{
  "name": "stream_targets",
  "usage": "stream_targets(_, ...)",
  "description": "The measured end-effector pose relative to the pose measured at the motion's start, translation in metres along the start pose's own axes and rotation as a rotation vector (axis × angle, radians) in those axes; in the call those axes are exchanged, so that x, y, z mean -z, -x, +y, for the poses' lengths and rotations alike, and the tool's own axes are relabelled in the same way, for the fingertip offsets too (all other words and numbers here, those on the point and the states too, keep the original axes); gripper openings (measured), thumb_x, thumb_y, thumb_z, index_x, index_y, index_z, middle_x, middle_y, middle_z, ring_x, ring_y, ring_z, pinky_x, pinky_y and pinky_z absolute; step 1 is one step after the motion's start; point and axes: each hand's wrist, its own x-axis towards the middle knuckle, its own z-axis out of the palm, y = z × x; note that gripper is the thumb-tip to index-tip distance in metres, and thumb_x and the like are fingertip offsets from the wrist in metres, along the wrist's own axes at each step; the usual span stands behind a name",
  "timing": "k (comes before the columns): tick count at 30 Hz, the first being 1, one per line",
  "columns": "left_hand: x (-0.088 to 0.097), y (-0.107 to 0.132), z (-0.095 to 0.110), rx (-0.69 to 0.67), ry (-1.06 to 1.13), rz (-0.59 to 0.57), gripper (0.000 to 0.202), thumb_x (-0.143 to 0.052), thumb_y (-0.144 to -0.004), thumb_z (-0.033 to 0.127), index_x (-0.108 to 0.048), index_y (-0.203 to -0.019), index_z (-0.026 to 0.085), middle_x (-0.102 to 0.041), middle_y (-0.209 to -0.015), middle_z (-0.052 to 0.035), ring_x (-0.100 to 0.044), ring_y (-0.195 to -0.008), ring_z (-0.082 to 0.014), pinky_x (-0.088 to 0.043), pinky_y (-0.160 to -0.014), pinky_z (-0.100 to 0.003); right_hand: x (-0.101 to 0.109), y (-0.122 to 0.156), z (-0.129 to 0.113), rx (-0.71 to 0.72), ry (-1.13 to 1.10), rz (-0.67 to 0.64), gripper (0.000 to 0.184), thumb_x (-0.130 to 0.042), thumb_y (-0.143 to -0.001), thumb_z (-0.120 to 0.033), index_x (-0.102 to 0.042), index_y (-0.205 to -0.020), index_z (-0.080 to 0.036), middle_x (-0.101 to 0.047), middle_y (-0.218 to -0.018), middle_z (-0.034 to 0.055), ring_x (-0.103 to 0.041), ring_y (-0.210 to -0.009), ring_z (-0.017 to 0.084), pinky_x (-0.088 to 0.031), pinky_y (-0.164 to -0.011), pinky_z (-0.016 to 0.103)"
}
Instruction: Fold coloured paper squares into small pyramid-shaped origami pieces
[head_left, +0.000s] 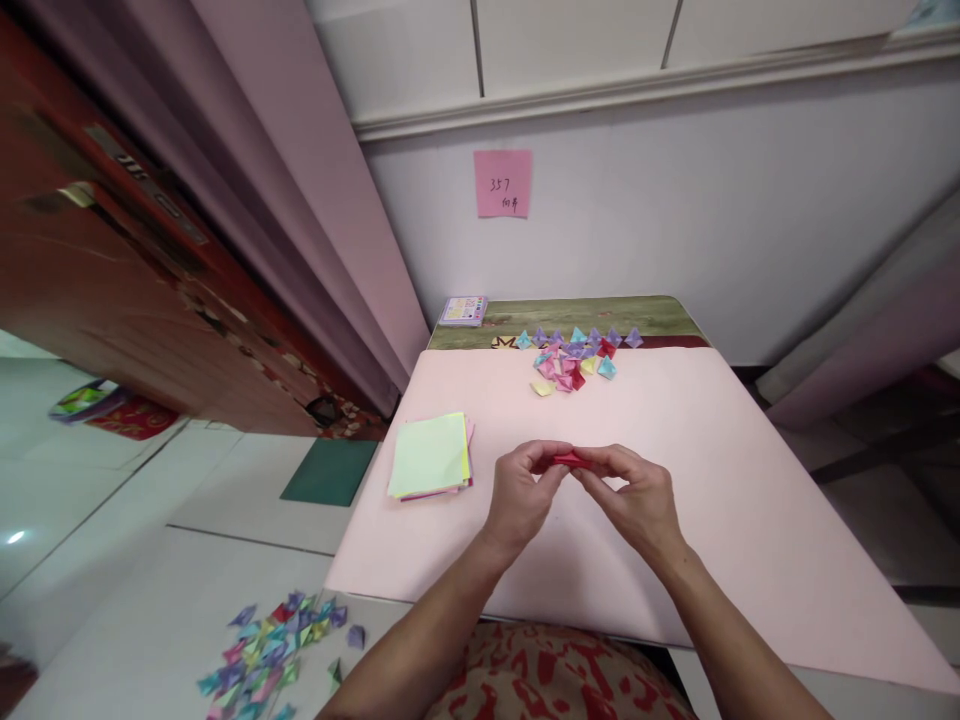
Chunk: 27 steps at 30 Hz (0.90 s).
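Note:
A small folded piece of red paper [572, 459] is pinched between both hands above the pink table covering. My left hand [523, 492] grips its left end between thumb and fingers. On the right end, my right hand [634, 495] holds it in the same kind of pinch. The fingers hide part of the paper. To the left lies a stack of square paper sheets [430, 456], pale green on top with yellow and pink edges showing. Beyond my hands sits a cluster of folded paper pieces [559, 365] in pink, purple, blue, yellow and red.
A row of purple and blue folded pieces [595, 338] stands along the table's far side. A small printed pack [464, 311] lies at the far left corner. Many folded pieces [274, 650] are scattered on the floor at left. A pink note [502, 184] hangs on the wall.

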Motion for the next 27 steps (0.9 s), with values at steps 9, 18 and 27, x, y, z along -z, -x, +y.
stream_targets(9,0.01,-0.002,-0.001,-0.322,-0.37,-0.069,0.013,-0.061,-0.089,0.023,-0.072,-0.095,0.022,-0.07,-0.089,-0.0061,-0.064,-0.086,-0.0192,-0.049,-0.079,-0.031,0.005,-0.003,0.005,0.08,0.074,-0.051,0.013,-0.065,-0.089,-0.033,-0.075,-0.093,-0.026,-0.074,-0.085,0.0028,-0.069,-0.073,0.019,-0.056,-0.067,0.032)
stream_targets(18,0.016,-0.004,0.0,-0.241,-0.338,-0.103,0.014,-0.063,-0.086,0.027,-0.07,-0.076,0.02,-0.069,-0.073,-0.0043,-0.062,-0.07,-0.0175,-0.046,-0.068,-0.029,0.005,-0.004,0.002,0.124,0.123,-0.154,0.017,-0.058,-0.093,-0.034,-0.072,-0.091,-0.026,-0.073,-0.084,0.004,-0.066,-0.072,0.02,-0.052,-0.065,0.031)
stream_targets(27,-0.002,0.0,-0.021,0.044,0.063,-0.108,0.016,-0.061,-0.085,0.033,-0.06,-0.08,0.018,-0.066,-0.07,-0.0011,-0.063,-0.068,-0.0149,-0.051,-0.069,-0.029,0.0,-0.008,0.018,0.036,0.09,-0.2,0.023,-0.054,-0.093,-0.036,-0.07,-0.084,-0.023,-0.071,-0.079,0.004,-0.063,-0.069,0.019,-0.046,-0.06,0.028)
